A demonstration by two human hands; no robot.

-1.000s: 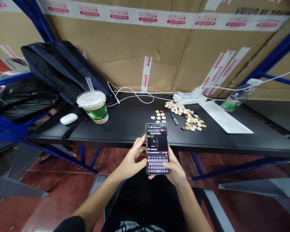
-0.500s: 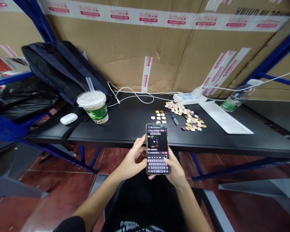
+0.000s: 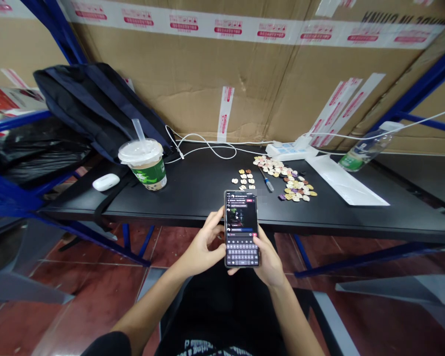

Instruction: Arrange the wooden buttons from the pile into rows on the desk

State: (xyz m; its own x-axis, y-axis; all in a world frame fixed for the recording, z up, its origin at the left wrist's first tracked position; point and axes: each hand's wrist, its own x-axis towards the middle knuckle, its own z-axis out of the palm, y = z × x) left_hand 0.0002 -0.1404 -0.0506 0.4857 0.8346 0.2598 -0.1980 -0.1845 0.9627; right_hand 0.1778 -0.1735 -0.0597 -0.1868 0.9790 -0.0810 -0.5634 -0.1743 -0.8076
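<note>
Head view: we look down on our lap and a black table (image 3: 193, 198).
Left hand (image 3: 205, 249): partly closed, fingers curled on the phone's (image 3: 242, 212) left edge.
Right hand (image 3: 270, 259): partly closed around the right edge, thumb over the lit screen.
Phone: between our hands, above our lap, with a keyboard showing.
Small pieces (image 3: 298, 188): we see them scattered beyond the phone, near a blue-handled tool (image 3: 268, 184).
Lidded cup (image 3: 148, 170): upright, left of the phone, near our backpack (image 3: 100, 104).
</note>
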